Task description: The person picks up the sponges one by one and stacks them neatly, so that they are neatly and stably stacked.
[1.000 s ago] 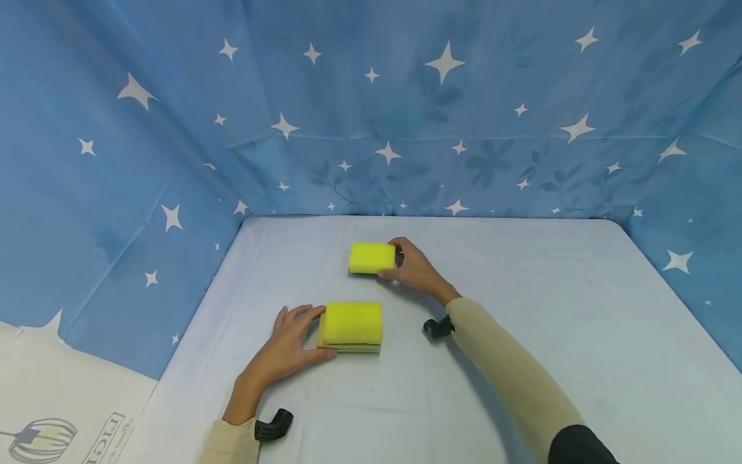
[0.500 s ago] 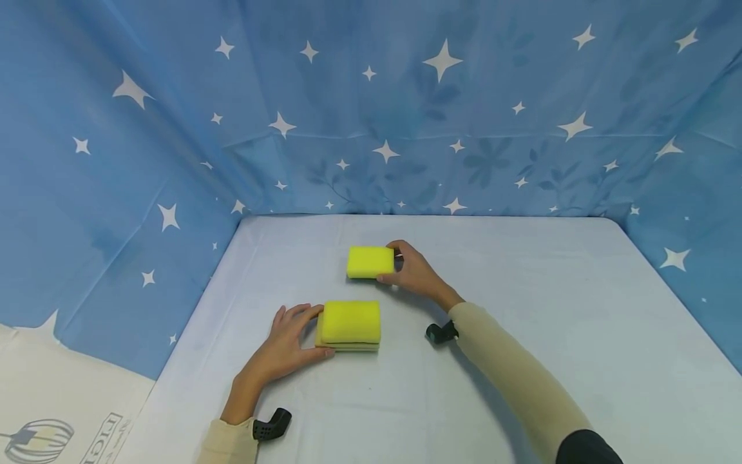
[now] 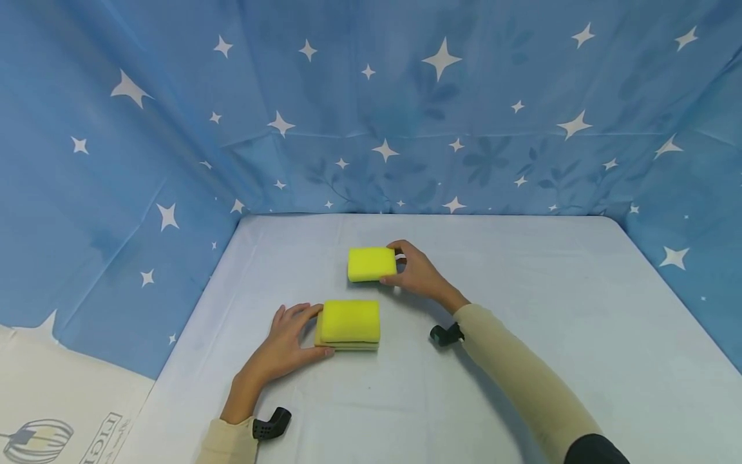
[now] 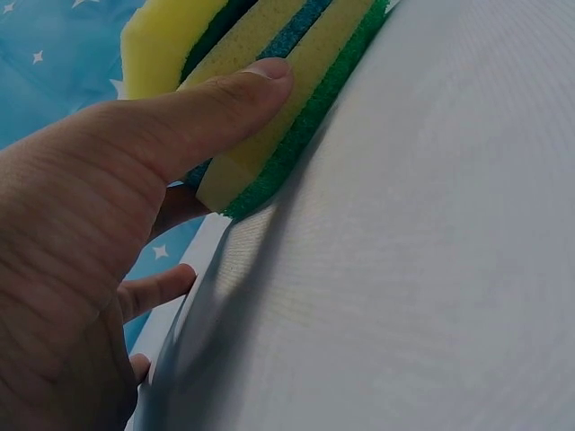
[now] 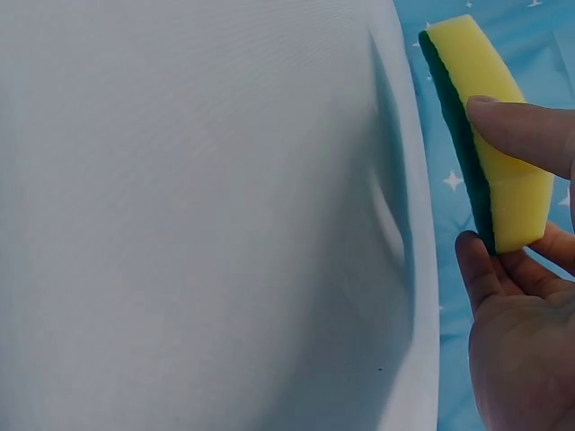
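A stack of sponges (image 3: 350, 321), yellow with green and blue-green scouring layers, lies on the white table. My left hand (image 3: 285, 341) holds its left end, thumb along the near side and fingers toward the far side. From the left wrist view, the thumb presses on the lower sponges (image 4: 238, 175), while the top sponge (image 4: 162, 49) sits slightly askew. Behind the stack, my right hand (image 3: 418, 272) pinches a single yellow sponge (image 3: 371, 264) by its right end. The right wrist view shows that sponge (image 5: 503, 171) raised off the table, its dark green layer facing down.
The white-covered table (image 3: 522, 270) stretches out to the right and in front. A blue curtain (image 3: 493, 96) with white stars encloses the back and sides. Pale cloth with a printed whisk (image 3: 40, 441) hangs at the lower left.
The right hand has brought its sponge slightly nearer to the stack, and the right forearm has shifted a little to the right. The left hand and the stack stay in place.
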`<state>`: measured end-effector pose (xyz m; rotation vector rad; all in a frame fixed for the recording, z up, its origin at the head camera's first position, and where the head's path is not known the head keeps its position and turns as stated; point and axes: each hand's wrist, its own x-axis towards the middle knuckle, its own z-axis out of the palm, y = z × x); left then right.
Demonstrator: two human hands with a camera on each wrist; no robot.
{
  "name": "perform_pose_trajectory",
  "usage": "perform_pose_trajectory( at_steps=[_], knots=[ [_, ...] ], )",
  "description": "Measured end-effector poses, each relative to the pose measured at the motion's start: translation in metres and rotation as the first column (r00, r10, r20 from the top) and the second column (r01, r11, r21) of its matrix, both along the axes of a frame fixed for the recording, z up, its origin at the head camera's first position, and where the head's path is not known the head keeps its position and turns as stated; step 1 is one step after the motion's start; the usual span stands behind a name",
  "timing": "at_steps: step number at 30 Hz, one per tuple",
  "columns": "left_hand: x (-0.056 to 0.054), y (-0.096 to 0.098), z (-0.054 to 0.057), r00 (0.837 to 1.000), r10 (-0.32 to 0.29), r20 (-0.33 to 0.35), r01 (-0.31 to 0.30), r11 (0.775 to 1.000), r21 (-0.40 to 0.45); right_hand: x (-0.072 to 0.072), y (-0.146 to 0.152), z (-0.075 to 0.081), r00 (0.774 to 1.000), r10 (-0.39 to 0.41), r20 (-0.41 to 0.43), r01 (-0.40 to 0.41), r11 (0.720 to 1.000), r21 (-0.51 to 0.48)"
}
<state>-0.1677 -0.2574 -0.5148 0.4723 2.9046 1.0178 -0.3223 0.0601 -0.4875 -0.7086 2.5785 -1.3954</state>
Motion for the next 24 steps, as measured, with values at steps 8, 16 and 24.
perform_pose_trajectory(
  at_steps=[8, 16, 24],
  knots=[
    [0.001, 0.001, 0.001, 1.000, 0.005, 0.003, -0.005, 1.000, 0.005, 0.006, 0.003, 0.006, 1.000, 0.001, -0.010, -0.001, 1.000, -0.017],
    [0.000, 0.000, 0.001, 1.000, -0.001, -0.018, 0.001, 1.000, -0.004, 0.012, 0.006, 0.013, 0.999, 0.012, -0.034, -0.012, 1.000, -0.027],
    [0.001, 0.000, 0.001, 1.000, -0.006, -0.020, 0.006, 1.000, -0.002, 0.022, 0.008, 0.020, 0.999, 0.023, -0.022, -0.024, 0.998, -0.051]
  ],
)
